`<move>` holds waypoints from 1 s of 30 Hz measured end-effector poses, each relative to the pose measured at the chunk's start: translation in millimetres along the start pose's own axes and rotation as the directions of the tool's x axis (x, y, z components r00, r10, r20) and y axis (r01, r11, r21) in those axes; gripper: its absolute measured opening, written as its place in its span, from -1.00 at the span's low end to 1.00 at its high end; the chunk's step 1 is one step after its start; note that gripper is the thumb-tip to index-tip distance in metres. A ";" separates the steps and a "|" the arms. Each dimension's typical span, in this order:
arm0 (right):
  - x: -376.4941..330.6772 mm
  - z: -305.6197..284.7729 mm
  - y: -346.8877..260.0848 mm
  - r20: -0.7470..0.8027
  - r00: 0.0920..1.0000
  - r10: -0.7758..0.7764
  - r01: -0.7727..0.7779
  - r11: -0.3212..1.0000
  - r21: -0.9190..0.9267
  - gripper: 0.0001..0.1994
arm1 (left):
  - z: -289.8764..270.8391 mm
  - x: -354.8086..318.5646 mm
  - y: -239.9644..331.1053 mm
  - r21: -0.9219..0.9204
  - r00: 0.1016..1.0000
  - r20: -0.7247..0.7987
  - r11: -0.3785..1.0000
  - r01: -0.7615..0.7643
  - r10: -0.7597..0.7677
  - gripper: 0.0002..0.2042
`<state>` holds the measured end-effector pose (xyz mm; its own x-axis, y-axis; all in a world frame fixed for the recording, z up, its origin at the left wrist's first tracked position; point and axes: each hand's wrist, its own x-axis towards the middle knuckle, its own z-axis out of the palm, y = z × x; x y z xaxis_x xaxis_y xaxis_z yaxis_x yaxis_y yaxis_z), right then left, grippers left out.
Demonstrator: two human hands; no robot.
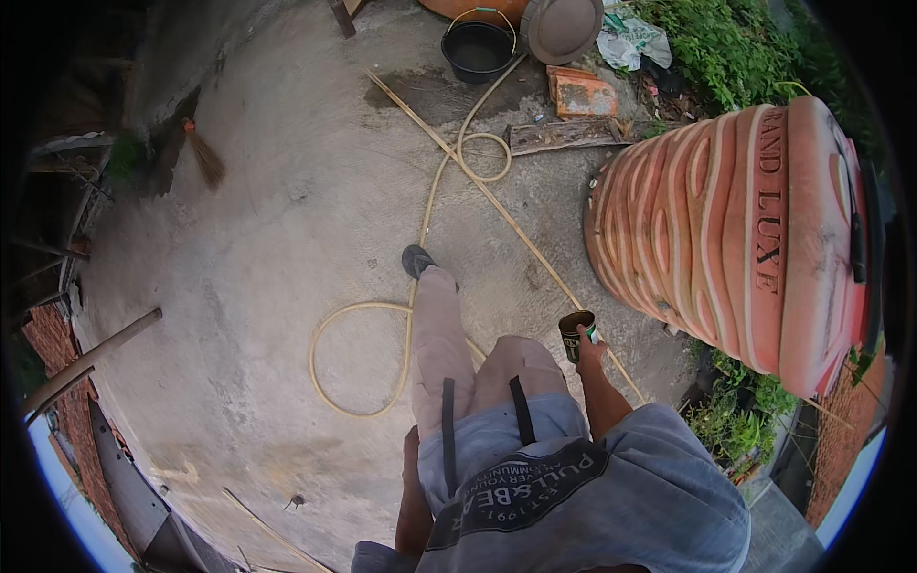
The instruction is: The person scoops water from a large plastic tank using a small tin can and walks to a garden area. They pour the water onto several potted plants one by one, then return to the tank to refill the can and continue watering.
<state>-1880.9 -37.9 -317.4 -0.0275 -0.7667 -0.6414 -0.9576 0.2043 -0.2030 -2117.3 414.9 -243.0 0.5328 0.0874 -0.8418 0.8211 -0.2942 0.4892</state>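
Note:
My right hand (590, 350) is wrapped round a dark green and black can (575, 346) with an open top, held out beside my right thigh. The can's inside looks brownish; what is in it cannot be made out. Behind the can and hand runs a long thin pole (521, 226), which appears to lie on the ground. My left arm hangs by my left hip, with my left hand (411, 447) partly in view at its end. The fingers of that hand do not show.
A pale yellow hose (355, 412) loops over the concrete floor (239, 286) by my feet. A large ridged orange planter (697, 239) stands at right. Ahead are a black bucket (478, 53), a wooden plank (564, 136) and an orange tile (583, 93). A broom (203, 158) is far left.

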 end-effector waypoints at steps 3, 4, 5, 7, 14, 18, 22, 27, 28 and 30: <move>-28.3 31.8 -58.7 -0.027 0.998 -0.065 0.062 0.993 -0.099 0.11 | -86.4 64.2 112.9 -0.506 0.958 -0.206 0.860 0.072 -0.201 -0.54; -42.5 51.4 -91.3 0.010 0.993 -0.119 0.119 0.987 -0.104 0.10 | -119.2 82.4 158.7 -0.566 0.939 -0.301 0.824 -0.038 -0.164 -0.55; -57.2 70.8 -124.5 0.045 0.984 -0.172 0.176 0.979 -0.105 0.09 | -148.4 97.1 203.1 -0.578 0.936 -0.332 0.809 -0.106 -0.115 -0.54; -87.4 113.2 -201.6 0.152 0.920 -0.362 0.380 0.919 -0.105 0.10 | -187.5 114.3 274.5 -0.585 0.927 -0.371 0.790 -0.184 -0.059 -0.53; -145.1 268.1 -474.7 0.335 0.498 -0.800 0.866 0.477 -0.151 0.12 | -207.3 190.5 336.6 -0.538 0.967 -0.246 0.839 -0.079 -0.066 -0.49; -141.4 338.2 -594.7 0.276 0.509 -0.815 0.860 0.469 -0.200 0.10 | -172.6 217.9 323.5 -0.515 0.938 -0.156 0.836 0.190 -0.309 -0.48; -96.3 406.5 -676.5 0.209 0.406 -0.890 0.890 0.332 -0.313 0.05 | -129.9 239.2 355.1 -0.581 0.817 -0.236 0.750 0.316 -0.527 -0.54; -70.4 478.4 -759.0 0.229 0.336 -0.913 0.862 0.200 -0.466 0.02 | -92.4 266.8 392.0 -0.276 0.852 -0.307 0.897 0.346 -0.424 -0.50; -61.1 491.2 -768.9 0.244 0.318 -0.916 0.861 0.171 -0.479 0.02 | -93.1 270.7 415.9 -0.245 0.851 -0.327 0.907 0.343 -0.410 -0.50; -46.3 513.8 -789.4 0.273 0.270 -0.923 0.862 0.106 -0.496 0.02 | -92.6 286.4 457.0 -0.188 0.850 -0.368 0.925 0.329 -0.377 -0.51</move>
<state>-976.3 149.1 -507.5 0.9549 -0.2298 -0.1878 -0.2673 -0.9411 -0.2073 -1570.6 393.6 -239.5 0.2189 0.5350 -0.8160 0.9736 -0.0643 0.2190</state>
